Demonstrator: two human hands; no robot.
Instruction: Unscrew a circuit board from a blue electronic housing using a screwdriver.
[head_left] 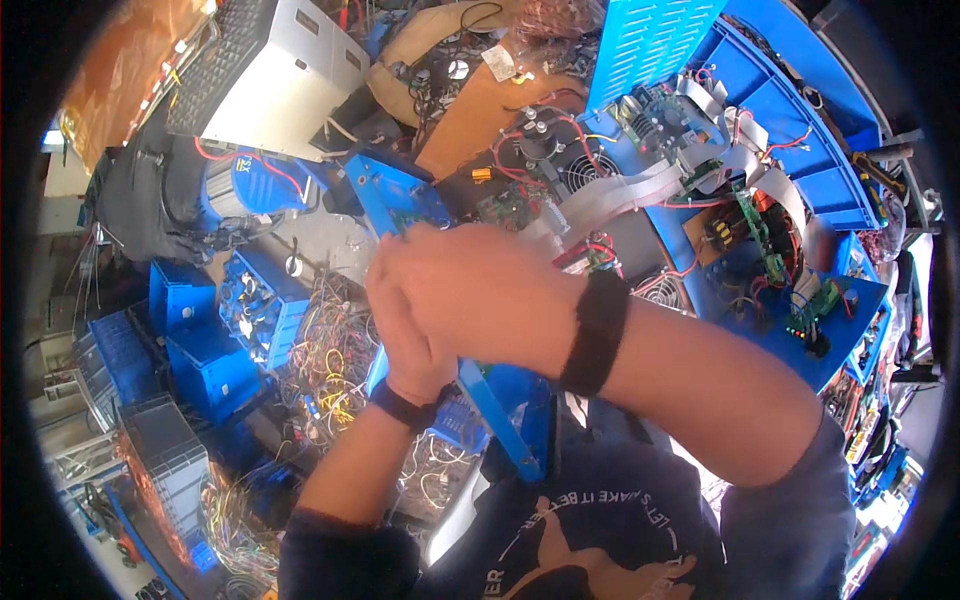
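- Cluttered electronics workbench, parts everywhere.
- Far left: blue plastic crates [190, 350], ribbed walls; beside them a tangled pile of thin coloured wires [335, 360].
- Centre: left hand [405, 340] and right hand [470, 290] pressed together, both clamped on a blue sheet-metal panel [500, 410]; flat, long axis runs upper-left to lower-right.
- Right: opened blue metal chassis [800, 170] with circuit boards and grey ribbon cables [625, 190].
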